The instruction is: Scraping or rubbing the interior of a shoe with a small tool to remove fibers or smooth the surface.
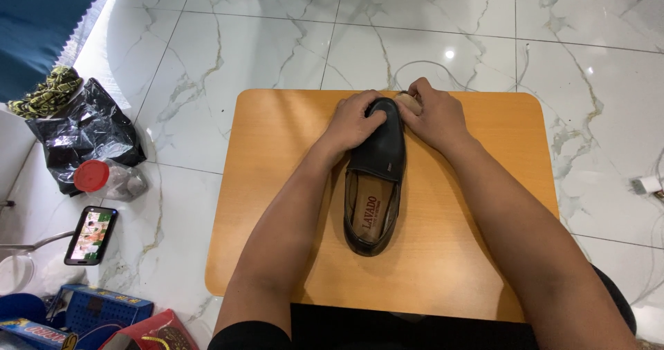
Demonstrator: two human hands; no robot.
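underneath everything we see a white marble floor (290, 39) with grey veins, and on it sits a low orange wooden table (484, 205) with rounded corners, right in front of us. along the middle of that table lies a black leather slip-on shoe (377, 177), sole down, its toe pointing away from us and its open heel end toward us, a tan insole showing inside. our left hand (354, 123) rests on the left side of the toe, fingers curled over the upper and pressing it, so it is closed around the shoe's front. our right hand (434, 116) sits just beside the toe on the right, fingers pinched narrow around a small pale brush or pad (408, 101) that touches the tip of the shoe; what it is exactly we cannot tell. off to the left on the floor lie a crumpled black plastic bag (86, 132), a clear jar with a red lid (104, 178) on its side, and a lit phone (90, 235).
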